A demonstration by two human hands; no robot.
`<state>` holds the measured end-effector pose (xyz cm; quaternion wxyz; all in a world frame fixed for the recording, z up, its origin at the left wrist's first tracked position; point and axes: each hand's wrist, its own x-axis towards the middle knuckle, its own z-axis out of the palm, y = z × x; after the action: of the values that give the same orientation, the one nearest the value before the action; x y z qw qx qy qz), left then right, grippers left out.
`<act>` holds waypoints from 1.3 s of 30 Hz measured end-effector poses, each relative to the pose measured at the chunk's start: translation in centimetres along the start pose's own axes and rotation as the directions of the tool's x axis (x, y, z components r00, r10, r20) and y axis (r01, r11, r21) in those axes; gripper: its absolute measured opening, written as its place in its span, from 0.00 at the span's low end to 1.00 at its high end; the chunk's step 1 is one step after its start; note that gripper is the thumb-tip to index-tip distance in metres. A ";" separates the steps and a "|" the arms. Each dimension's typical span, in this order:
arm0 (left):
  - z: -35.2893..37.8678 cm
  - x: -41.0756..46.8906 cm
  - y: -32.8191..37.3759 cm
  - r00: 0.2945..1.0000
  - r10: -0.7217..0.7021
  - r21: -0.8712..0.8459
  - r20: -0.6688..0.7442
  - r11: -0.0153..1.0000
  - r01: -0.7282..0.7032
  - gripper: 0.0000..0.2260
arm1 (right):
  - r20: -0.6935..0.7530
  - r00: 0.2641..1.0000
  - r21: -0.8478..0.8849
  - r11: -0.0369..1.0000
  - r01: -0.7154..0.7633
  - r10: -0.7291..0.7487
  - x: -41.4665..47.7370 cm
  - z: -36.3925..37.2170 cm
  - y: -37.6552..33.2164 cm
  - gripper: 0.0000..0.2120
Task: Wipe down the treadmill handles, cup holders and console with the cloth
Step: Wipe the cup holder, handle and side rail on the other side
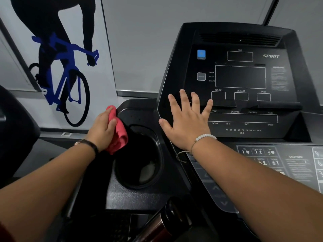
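A black treadmill console (244, 81) with dark displays fills the upper right. To its left sits a round black cup holder (139, 158) sunk in a black tray. My left hand (102, 128) grips a bunched pink cloth (118, 135) at the cup holder's upper left rim. My right hand (187, 119) lies flat with fingers spread on the console's lower left face. A grey keypad panel (279, 163) runs below the console. A handle (166, 222), dark and glossy, shows at the bottom centre.
A wall with a blue bicycle rider graphic (64, 67) stands behind on the left. Another dark machine part (14, 128) sits at the far left edge. My right forearm lies over the keypad panel's left part.
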<state>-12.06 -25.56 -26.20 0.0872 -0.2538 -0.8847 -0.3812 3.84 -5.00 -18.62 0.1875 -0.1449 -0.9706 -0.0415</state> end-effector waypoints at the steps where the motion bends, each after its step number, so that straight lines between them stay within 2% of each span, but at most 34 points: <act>1: 0.5 0.5 1.2 0.984 -0.161 -0.083 -0.071 0.984 0.155 0.19 | -0.002 1.000 0.001 1.000 -0.001 0.001 0.0 0.0 -0.1 0.35; 3: 1.6 1.1 4.0 0.871 -0.450 -0.136 -0.197 0.892 0.430 0.18 | -0.001 1.000 -0.002 1.000 -0.003 0.003 0.0 0.0 -0.1 0.35; 4: 2.2 1.1 5.2 0.839 -0.475 -0.076 -0.266 0.878 0.473 0.18 | -0.001 1.000 -0.005 1.000 -0.003 0.003 0.1 0.0 -0.1 0.35; 5: 2.8 0.9 5.9 0.853 -0.418 0.015 -0.312 0.896 0.445 0.19 | -0.001 1.000 -0.007 1.000 -0.003 0.003 0.1 -0.1 -0.1 0.35; 6: 3.3 0.3 6.4 0.896 -0.318 0.109 -0.311 0.924 0.366 0.21 | -0.002 1.000 -0.008 1.000 -0.003 0.003 0.0 -0.1 -0.1 0.35; 8: 3.5 -0.7 6.0 0.970 -0.125 0.235 -0.208 0.956 0.173 0.24 | -0.001 1.000 -0.010 1.000 -0.001 0.001 0.0 0.0 0.0 0.35; 12: 1.0 0.1 3.7 0.994 0.108 0.242 -0.003 0.965 -0.104 0.26 | 0.008 1.000 -0.009 1.000 -0.002 0.002 0.0 -0.1 -0.1 0.35; 14: 0.4 0.9 3.1 0.990 0.132 0.218 0.051 0.966 -0.140 0.26 | 0.008 1.000 -0.004 1.000 0.000 0.000 0.0 -0.1 -0.1 0.35; 15: 0.5 1.1 2.8 0.992 0.123 0.197 0.034 0.972 -0.127 0.25 | 0.004 1.000 0.000 1.000 0.001 -0.001 0.0 -0.1 0.0 0.35; 16: 0.7 1.1 2.9 0.997 0.080 0.172 -0.018 0.982 -0.076 0.24 | 0.002 1.000 0.001 1.000 0.002 -0.002 -0.1 -0.1 0.0 0.34; 18: 1.6 1.0 3.4 0.975 -0.126 0.103 -0.184 0.984 0.146 0.21 | -0.004 1.000 -0.001 1.000 0.002 -0.002 -0.1 -0.1 0.0 0.34; 20: 2.8 1.0 4.8 0.883 -0.350 0.017 -0.311 0.927 0.374 0.20 | -0.006 1.000 -0.001 1.000 0.004 -0.004 -0.1 -0.1 0.0 0.34; 22: 3.6 1.1 6.2 0.821 -0.439 0.002 -0.365 0.882 0.472 0.20 | -0.006 1.000 0.000 1.000 0.005 -0.005 0.0 -0.1 0.0 0.35; 23: 3.8 0.9 6.4 0.837 -0.401 0.038 -0.373 0.894 0.445 0.21 | -0.005 1.000 -0.001 1.000 0.005 -0.005 0.0 -0.1 0.0 0.35; 24: 3.8 0.5 6.3 0.880 -0.306 0.092 -0.362 0.928 0.361 0.21 | -0.005 1.000 -0.001 1.000 0.007 -0.007 0.0 0.0 0.0 0.35; 26: 3.4 -0.1 5.1 0.968 -0.028 0.203 -0.251 0.976 0.080 0.21 | -0.005 1.000 -0.002 1.000 0.009 -0.009 0.0 0.0 0.0 0.35; 27: 2.5 -0.1 4.2 0.983 0.080 0.217 -0.167 0.975 -0.043 0.21 | -0.004 1.000 -0.002 1.000 0.009 -0.009 0.0 0.0 0.0 0.35; 29: 0.8 0.7 2.9 0.986 0.168 0.173 -0.018 0.971 -0.163 0.21 | -0.003 1.000 -0.004 1.000 0.007 -0.007 0.0 0.0 0.0 0.35; 31: 0.2 1.6 2.6 0.987 0.161 0.104 -0.001 0.982 -0.160 0.19 | 0.003 1.000 -0.001 1.000 0.008 -0.008 0.0 -0.1 0.0 0.35; 33: 1.0 1.9 3.4 0.994 0.029 0.033 -0.109 0.999 -0.026 0.18 | -0.001 1.000 0.001 1.000 0.008 -0.008 0.0 -0.1 0.0 0.35; 35: 2.2 1.3 4.5 0.971 -0.119 0.039 -0.206 0.991 0.129 0.18 | -0.008 1.000 0.006 1.000 0.009 -0.009 -0.1 -0.1 0.0 0.35; 36: 2.5 0.6 4.9 0.972 -0.117 0.083 -0.205 0.987 0.136 0.19 | -0.008 1.000 0.008 1.000 0.009 -0.009 -0.1 -0.1 0.0 0.35; 37: 2.5 0.0 4.7 0.984 -0.057 0.139 -0.167 0.987 0.081 0.21 | -0.006 1.000 0.009 1.000 0.009 -0.009 0.0 -0.1 0.0 0.35; 39: 1.3 -0.8 3.2 0.997 0.081 0.193 -0.013 0.978 -0.077 0.27 | -0.001 1.000 0.007 1.000 0.013 -0.013 0.0 -0.1 0.0 0.35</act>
<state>-9.68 -23.06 -25.35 0.1354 -0.2751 -0.9056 -0.2930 3.91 -5.03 -18.52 0.1880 -0.1381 -0.9716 -0.0395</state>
